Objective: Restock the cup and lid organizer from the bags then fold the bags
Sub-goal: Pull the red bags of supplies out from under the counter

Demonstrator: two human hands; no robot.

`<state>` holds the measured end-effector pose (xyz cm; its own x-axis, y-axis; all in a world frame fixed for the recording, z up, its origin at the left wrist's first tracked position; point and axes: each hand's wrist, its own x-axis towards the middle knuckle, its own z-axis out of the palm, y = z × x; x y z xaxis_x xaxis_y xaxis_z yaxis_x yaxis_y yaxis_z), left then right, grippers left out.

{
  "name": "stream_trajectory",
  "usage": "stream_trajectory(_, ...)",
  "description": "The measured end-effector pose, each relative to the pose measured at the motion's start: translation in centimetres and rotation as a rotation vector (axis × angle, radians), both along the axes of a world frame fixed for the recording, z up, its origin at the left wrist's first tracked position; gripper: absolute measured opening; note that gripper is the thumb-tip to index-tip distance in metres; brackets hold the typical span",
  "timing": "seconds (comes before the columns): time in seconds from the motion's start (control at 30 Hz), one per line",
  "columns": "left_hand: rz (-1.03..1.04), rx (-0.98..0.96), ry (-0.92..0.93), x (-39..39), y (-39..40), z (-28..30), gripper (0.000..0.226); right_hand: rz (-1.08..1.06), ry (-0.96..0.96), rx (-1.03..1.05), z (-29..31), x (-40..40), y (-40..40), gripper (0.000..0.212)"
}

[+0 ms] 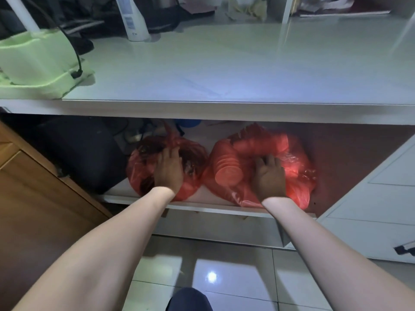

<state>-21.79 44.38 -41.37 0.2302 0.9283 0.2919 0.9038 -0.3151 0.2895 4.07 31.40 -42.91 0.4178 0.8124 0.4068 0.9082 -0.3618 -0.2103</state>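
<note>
From where I stand, the person is bent toward the low shelf (208, 202) under the white tabletop (224, 70), both arms stretched in. The left hand (167, 170) lies on top of the left red bag (139, 173), fingers reaching toward the knotted neck that rises just beyond the fingertips; whether they have closed on the plastic I cannot tell, since the hand blurs into the dark. The right hand (270, 177) rests on the right red bag (298, 171), fingers spread and fairly straight, pressing the film rather than pinching it. Just to the left of that hand a stack of cups or lids (226, 169) shows through the plastic, and another stack lies just past its fingertips. Both bags sit side by side, touching, well inside the shelf and apparently tied and full. Up and far to the left of the left hand, a pale green organizer (33, 63) stands on the tabletop. To my eye the job has barely begun: the bags have yet to come out, nothing is unpacked, the restocking and the folding all remain.
</note>
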Motion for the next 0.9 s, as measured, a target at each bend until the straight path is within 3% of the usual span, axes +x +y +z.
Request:
stream_trajectory(0.1, -0.010, 0.016, -0.048, 0.0, 1.8, 0.0, 0.051, 0.011, 0.008, 0.086, -0.5, 0.0, -0.2, 0.025)
stream_trajectory(0.27, -0.081, -0.166, -0.098, -0.1, 3.9, -0.6, 0.056, 0.007, 0.048, 0.153, -0.7, -0.2, -0.2, 0.028)
stream_trajectory(0.4, -0.084, -0.134, -0.068, -0.4, 3.5, -1.6, 0.030, -0.002, 0.061, 0.169, -0.8, -0.4, -0.3, 0.029)
stream_trajectory(0.57, -0.045, -0.158, -0.292, 0.0, 2.3, -1.6, 0.013, 0.001, 0.105, 0.148, -0.8, -0.7, -0.9, 0.033)
stream_trajectory(0.63, -0.034, -0.204, -0.342, -0.2, 1.6, -1.7, 0.019, -0.005, 0.118, 0.119, -0.6, -1.0, -1.2, 0.036)
stream_trajectory(0.8, 0.007, -0.327, -0.262, -0.3, 0.8, -2.2, 0.064, 0.008, 0.112, -0.033, 0.0, -1.7, -1.9, 0.043)
stream_trajectory(0.9, -0.035, -0.334, -0.122, -0.6, 0.5, -2.2, 0.041, -0.004, 0.177, -0.097, 0.2, -1.8, -2.3, 0.050)
